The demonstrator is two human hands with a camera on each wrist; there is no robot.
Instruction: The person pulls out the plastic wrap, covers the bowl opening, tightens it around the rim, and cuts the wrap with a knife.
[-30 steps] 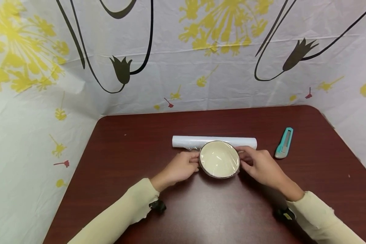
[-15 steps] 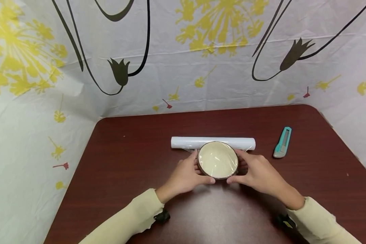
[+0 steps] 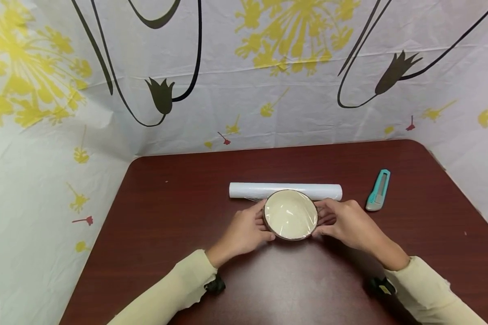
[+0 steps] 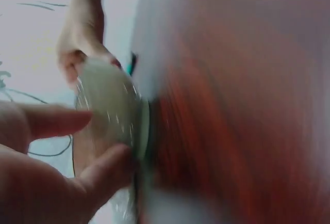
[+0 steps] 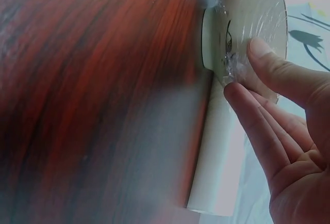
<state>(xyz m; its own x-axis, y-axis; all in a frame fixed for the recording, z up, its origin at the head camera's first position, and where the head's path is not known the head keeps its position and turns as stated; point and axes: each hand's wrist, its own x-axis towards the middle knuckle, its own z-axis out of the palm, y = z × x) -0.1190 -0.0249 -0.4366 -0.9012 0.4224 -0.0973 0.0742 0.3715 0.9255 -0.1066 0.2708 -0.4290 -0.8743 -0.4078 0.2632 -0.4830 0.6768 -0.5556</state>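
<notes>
A cream bowl (image 3: 290,214) with a dark rim and glossy clear cling film over its mouth stands upright near the middle of the table. My left hand (image 3: 244,232) holds its left side, thumb toward the front and fingers along the wall. On the opposite side my right hand (image 3: 351,223) holds the bowl, thumb and fingers at the wall. In the right wrist view, the right thumb (image 5: 260,48) presses on the wrapped wall, and bunched cling film (image 5: 236,69) lies near the fingertips. The bowl's foot shows close over the wood.
Just behind the bowl, a white roll of cling film (image 3: 244,190) lies crosswise, partly overlapped by the bowl. A teal utility knife (image 3: 378,190) rests on the dark red table (image 3: 179,180) at the right. Patterned white cloth (image 3: 211,104) hangs behind and beside the table.
My left hand has come round the bowl's side from the rim edge, its thumb now forward. Both thumbs reached to the bowl's front, then drew back outward slightly. The bowl stays nearly in place.
</notes>
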